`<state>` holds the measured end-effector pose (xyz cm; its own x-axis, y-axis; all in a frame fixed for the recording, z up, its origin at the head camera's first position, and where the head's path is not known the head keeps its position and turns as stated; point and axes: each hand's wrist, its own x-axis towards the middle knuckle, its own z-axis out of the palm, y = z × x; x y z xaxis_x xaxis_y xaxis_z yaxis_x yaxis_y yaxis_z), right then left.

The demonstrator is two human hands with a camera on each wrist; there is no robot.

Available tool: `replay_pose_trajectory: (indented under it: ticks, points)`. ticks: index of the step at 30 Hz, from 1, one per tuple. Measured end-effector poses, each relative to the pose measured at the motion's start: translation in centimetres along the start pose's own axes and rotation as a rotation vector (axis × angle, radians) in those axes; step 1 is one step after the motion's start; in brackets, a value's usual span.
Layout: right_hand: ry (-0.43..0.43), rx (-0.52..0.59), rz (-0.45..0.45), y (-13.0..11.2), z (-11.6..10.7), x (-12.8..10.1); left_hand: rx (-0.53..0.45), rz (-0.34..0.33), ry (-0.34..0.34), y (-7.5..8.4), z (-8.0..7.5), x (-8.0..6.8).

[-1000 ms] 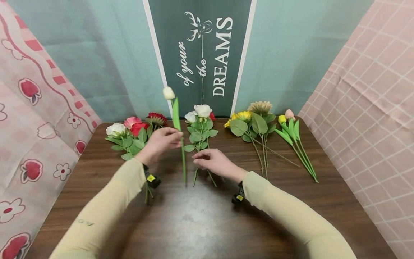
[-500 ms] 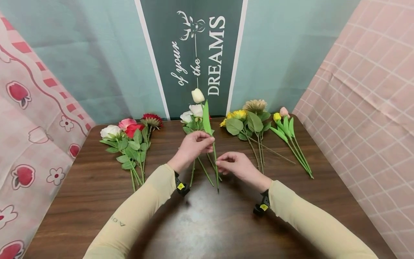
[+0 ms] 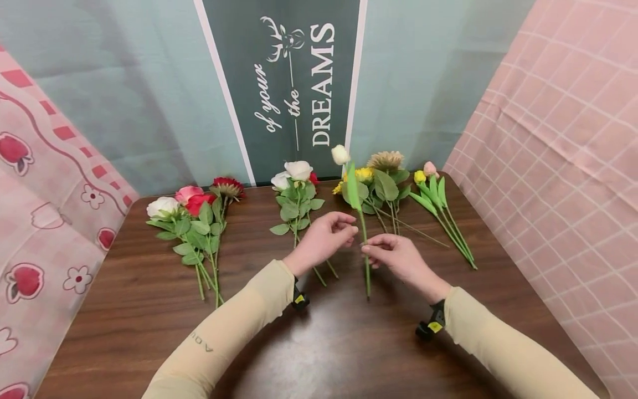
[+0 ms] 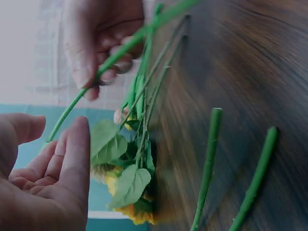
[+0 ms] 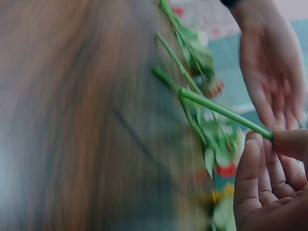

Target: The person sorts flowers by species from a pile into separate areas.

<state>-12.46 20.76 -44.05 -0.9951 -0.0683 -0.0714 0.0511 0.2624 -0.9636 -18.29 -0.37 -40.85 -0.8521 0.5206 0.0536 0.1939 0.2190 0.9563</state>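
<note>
My right hand [image 3: 399,255] pinches the green stem of a white tulip [image 3: 340,154] between thumb and fingers, below its long leaf. The tulip stands nearly upright above the table, head toward the back cloth. In the right wrist view the stem's cut end [image 5: 185,93] sticks out past the fingers. My left hand [image 3: 326,238] is just left of the stem; in the left wrist view its thumb and fingers are parted, with the stem [image 4: 113,57] passing beyond the fingertips. Behind the left hand lies a bunch of white roses [image 3: 299,170] with a bit of red.
At the left lies a bunch of white, pink and red flowers [image 3: 194,200]. Yellow and beige flowers [image 3: 386,162] lie right of the middle, behind the tulip. Farther right are a yellow and a pink tulip [image 3: 430,169]. The brown wooden table [image 3: 319,354] ends at the hanging cloths.
The white tulip has moved right across the front of the white roses. It has passed from my left hand to my right, and the left fingers have let go.
</note>
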Motion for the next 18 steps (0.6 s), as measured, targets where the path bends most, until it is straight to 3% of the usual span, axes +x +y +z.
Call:
replay_pose_trajectory:
  ticks: [4, 7, 10, 14, 18]
  points:
    - [0.113, -0.107, 0.010, 0.5, -4.3, -0.4, 0.386, 0.122, -0.098, 0.3, 1.3, -0.8]
    - [0.205, -0.172, 0.020, 0.9, -7.8, -0.5, 0.704, 0.287, -0.205, 0.5, 2.4, -1.5]
    - [0.282, -0.189, 0.038, 1.7, -11.2, -0.5, 0.936, 0.491, -0.311, 0.7, 3.7, -2.2]
    - [0.333, -0.205, 0.096, 3.1, -15.3, -0.3, 1.054, 0.683, -0.413, 0.9, 5.4, -2.8]
    - [0.327, -0.248, 0.164, 4.5, -18.0, 0.0, 1.127, 0.751, -0.447, 1.0, 6.9, -3.2]
